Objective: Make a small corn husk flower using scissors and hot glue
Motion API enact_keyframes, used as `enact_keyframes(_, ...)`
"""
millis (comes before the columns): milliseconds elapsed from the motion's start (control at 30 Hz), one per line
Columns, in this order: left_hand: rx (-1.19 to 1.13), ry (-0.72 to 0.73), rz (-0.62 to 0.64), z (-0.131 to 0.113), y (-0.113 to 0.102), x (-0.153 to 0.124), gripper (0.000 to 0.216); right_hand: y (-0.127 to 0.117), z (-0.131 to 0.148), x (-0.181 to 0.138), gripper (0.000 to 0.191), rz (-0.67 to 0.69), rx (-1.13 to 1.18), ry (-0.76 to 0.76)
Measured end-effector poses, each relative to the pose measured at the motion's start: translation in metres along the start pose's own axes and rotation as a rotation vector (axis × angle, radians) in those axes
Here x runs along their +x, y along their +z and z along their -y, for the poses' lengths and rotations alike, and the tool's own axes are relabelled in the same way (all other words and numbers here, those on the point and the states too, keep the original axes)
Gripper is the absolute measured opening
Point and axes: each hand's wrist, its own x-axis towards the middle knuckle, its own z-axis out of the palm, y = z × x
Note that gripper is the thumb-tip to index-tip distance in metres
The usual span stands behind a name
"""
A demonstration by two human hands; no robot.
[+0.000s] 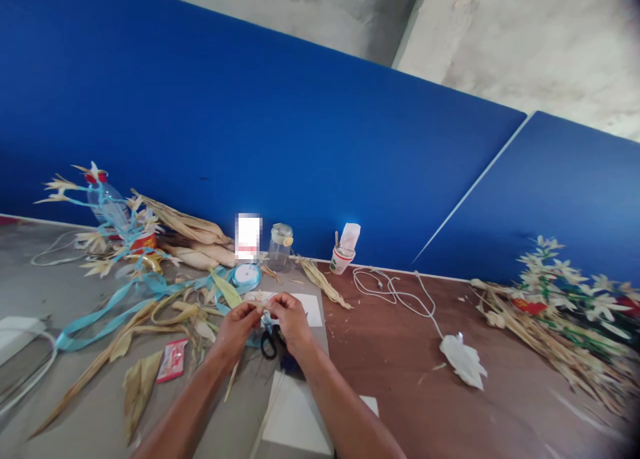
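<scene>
My left hand (239, 329) and my right hand (291, 320) meet over the table, fingers pinched together on a small pale strip of dried corn husk (264, 304) held between them. Black-handled scissors (273, 343) lie just under my right hand. A roll of light blue ribbon (246, 276) sits just beyond my hands, with its loose ribbon (100, 316) trailing to the left among dried husk leaves (145, 326). White paper sheets (299, 416) lie under my forearms.
A glass jar (280, 246), a paper cup (342, 258), a plastic bottle (106, 204) and husk-wrapped cobs (193, 236) stand along the blue partition (300, 132). A white cable (395, 292) and a white husk flower (465, 360) lie right; husk flowers (565, 306) far right. Red sachet (173, 360) left.
</scene>
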Motion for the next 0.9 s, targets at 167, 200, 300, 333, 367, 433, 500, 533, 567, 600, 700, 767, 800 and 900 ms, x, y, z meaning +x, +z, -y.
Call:
enact_keyframes(167,-0.029,0.005,-0.005,0.000,0.001,0.000,0.027,0.001,0.000,0.000,0.009,0.012,0.003,-0.016)
enact_keyframes(200,-0.043,-0.002,-0.009,0.000,0.002,0.000,0.027,0.001,0.000,0.000,0.008,0.009,0.002,-0.021)
enact_keyframes(300,-0.094,-0.011,-0.039,-0.004,0.004,-0.002,0.028,0.002,0.000,-0.001,0.008,0.009,0.000,-0.033)
enact_keyframes(333,-0.100,-0.015,-0.039,-0.006,0.005,-0.003,0.028,0.002,0.000,-0.001,0.009,0.011,0.003,-0.035)
enact_keyframes(367,-0.102,-0.017,-0.037,-0.007,0.006,-0.003,0.027,0.002,0.000,-0.001,0.009,0.015,0.010,-0.036)
enact_keyframes(433,-0.104,-0.021,-0.036,-0.008,0.007,-0.004,0.027,0.003,-0.001,-0.001,0.009,0.021,0.031,-0.034)
enact_keyframes(500,-0.105,-0.033,-0.046,-0.008,0.007,-0.004,0.027,0.003,0.000,-0.002,0.009,0.022,0.059,-0.023)
enact_keyframes(533,-0.106,-0.042,-0.050,-0.008,0.007,-0.004,0.027,0.004,0.000,-0.002,0.008,0.021,0.073,-0.016)
enact_keyframes(567,-0.107,-0.048,-0.053,-0.008,0.007,-0.003,0.027,0.004,0.001,-0.003,0.008,0.021,0.087,-0.009)
enact_keyframes(600,-0.106,-0.050,-0.054,-0.008,0.007,-0.003,0.028,0.004,0.001,-0.003,0.008,0.021,0.102,0.000)
enact_keyframes(700,-0.108,-0.045,-0.052,-0.010,0.008,-0.003,0.029,0.004,0.002,-0.004,0.008,0.028,0.153,0.036)
enact_keyframes(767,-0.111,-0.050,-0.047,-0.012,0.010,-0.005,0.030,0.005,0.002,-0.004,0.008,0.037,0.182,0.060)
enact_keyframes(800,-0.112,-0.055,-0.044,-0.013,0.010,-0.005,0.031,0.005,0.001,-0.004,0.009,0.042,0.193,0.070)
enact_keyframes(900,-0.111,-0.059,-0.039,-0.014,0.012,-0.007,0.030,0.004,-0.003,-0.002,0.010,0.053,0.212,0.093)
